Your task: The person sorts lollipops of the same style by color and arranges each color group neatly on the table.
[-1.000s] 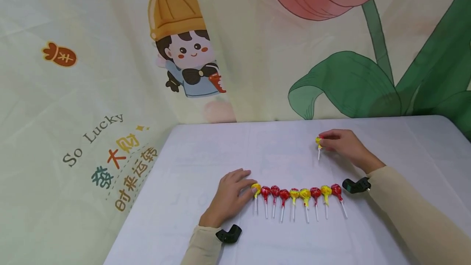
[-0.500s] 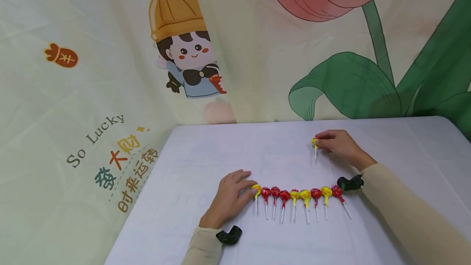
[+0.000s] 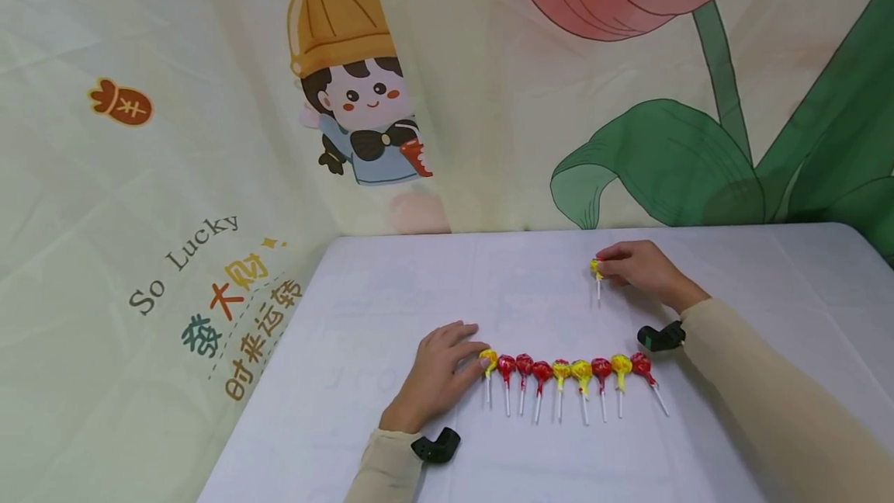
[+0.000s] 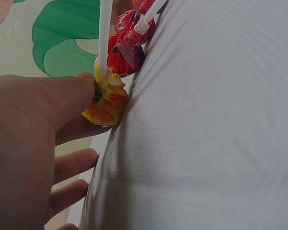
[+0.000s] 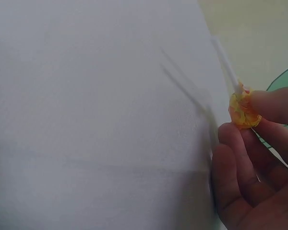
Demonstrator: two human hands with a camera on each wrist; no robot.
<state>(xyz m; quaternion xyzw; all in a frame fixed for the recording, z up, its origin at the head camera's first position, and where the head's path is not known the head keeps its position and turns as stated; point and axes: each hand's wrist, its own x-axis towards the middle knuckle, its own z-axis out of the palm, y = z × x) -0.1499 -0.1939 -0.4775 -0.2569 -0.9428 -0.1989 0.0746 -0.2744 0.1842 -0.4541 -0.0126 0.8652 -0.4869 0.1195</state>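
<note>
My left hand [image 3: 433, 371] pinches a yellow lollipop [image 4: 105, 103] at the left end of a row, thumb on its wrapped head, other fingers spread toward the table. Beside it the row runs right with several red lollipops [image 3: 542, 372] and yellow lollipops [image 3: 581, 372], sticks toward me. A red lollipop [image 3: 640, 365] ends the row, its stick slanting right. Farther back, my right hand [image 3: 646, 268] holds another yellow lollipop [image 5: 244, 109] by the head between thumb and fingers, stick pointing toward me. A bit of red shows at that head in the head view; its source is unclear.
A white cloth covers the table [image 3: 419, 278]. Behind it hangs a printed backdrop [image 3: 475, 99]. A black wrist camera [image 3: 661, 336] on the right arm sits close to the row's right end; another wrist camera [image 3: 436, 446] is on the left.
My right hand has shifted slightly left with its yellow lollipop. The rightmost red lollipop's stick has swung a little to the right. My left hand stays in place.
</note>
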